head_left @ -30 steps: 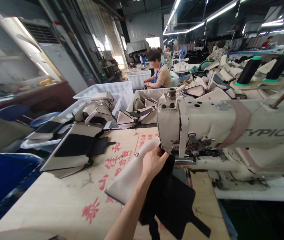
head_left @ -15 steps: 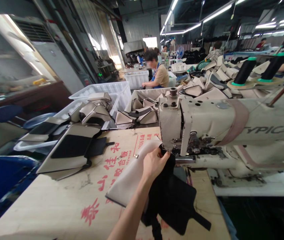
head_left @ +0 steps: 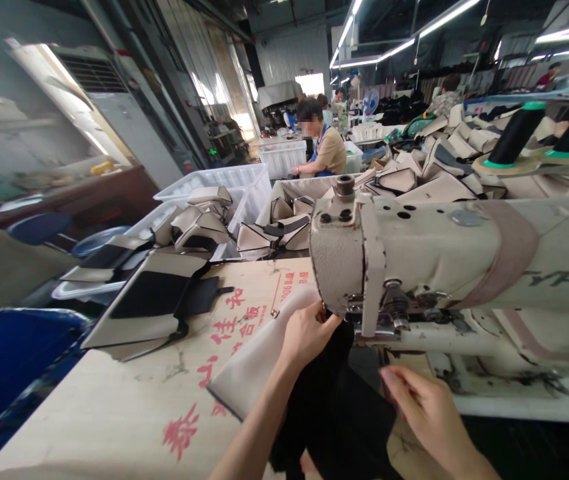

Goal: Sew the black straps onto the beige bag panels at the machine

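My left hand pinches the edge of a beige and black bag piece close beside the head of the sewing machine. The beige panel carries a small metal fitting and lies to the left of my wrist. Black fabric hangs down from the pinched edge across the board. At the right of that fabric is my right hand, its fingers curled together and slightly blurred. What those fingers hold, if anything, I cannot make out. The needle area is hidden behind the machine head.
Another beige and black bag lies on the plywood table, at the left. White plastic bins filled with bag pieces stand behind. Black thread cones stand above the machine. A seated co-worker is farther back.
My right hand has come into view from the lower right, beside the black fabric. My left hand keeps its pinch at the machine. The view has shifted slightly.
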Demonstrator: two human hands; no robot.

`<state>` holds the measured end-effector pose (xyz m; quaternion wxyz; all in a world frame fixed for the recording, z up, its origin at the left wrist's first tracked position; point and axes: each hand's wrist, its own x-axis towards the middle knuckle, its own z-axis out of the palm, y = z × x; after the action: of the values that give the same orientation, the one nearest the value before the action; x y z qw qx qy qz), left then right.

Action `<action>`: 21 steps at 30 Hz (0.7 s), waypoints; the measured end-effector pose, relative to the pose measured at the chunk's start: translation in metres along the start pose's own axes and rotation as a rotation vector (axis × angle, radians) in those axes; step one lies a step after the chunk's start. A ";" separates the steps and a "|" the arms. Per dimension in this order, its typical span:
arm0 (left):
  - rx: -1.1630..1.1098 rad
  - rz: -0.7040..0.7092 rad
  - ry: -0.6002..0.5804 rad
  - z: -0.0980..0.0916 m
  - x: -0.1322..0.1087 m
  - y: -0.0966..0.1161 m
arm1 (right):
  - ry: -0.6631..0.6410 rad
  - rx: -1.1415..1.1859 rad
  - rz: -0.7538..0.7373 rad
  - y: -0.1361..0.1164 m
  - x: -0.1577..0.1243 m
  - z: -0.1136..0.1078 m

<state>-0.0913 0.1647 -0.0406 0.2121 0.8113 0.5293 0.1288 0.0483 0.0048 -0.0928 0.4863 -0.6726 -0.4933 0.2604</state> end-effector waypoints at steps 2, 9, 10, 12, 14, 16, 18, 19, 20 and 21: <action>0.003 0.010 -0.001 -0.001 -0.001 0.002 | -0.114 0.032 0.020 -0.006 0.019 0.021; 0.018 0.026 -0.003 -0.002 -0.006 0.003 | 0.050 0.162 0.119 -0.017 0.033 0.067; 0.026 0.023 -0.004 -0.002 -0.006 0.003 | 0.030 0.229 0.158 -0.017 0.031 0.068; 0.035 0.004 -0.007 -0.002 -0.008 0.005 | 0.012 0.324 0.195 -0.015 0.027 0.069; 0.029 -0.018 -0.010 -0.003 -0.009 0.007 | 0.017 0.368 0.208 -0.013 0.027 0.069; 0.027 -0.037 0.001 -0.003 -0.009 0.009 | 0.009 0.400 0.228 -0.011 0.029 0.068; 0.039 -0.052 0.009 -0.004 -0.010 0.011 | -0.007 0.425 0.239 -0.009 0.031 0.068; 0.046 -0.058 0.009 -0.004 -0.010 0.011 | -0.014 0.434 0.240 -0.008 0.032 0.068; 0.051 -0.061 0.005 -0.004 -0.009 0.011 | -0.025 0.440 0.244 -0.008 0.032 0.067; 0.054 -0.065 0.003 -0.004 -0.009 0.011 | -0.035 0.445 0.251 -0.008 0.033 0.066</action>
<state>-0.0877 0.1532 -0.0316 0.1933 0.7990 0.5589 0.1087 0.0025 0.0619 -0.1074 0.5776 -0.6003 -0.3448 0.4326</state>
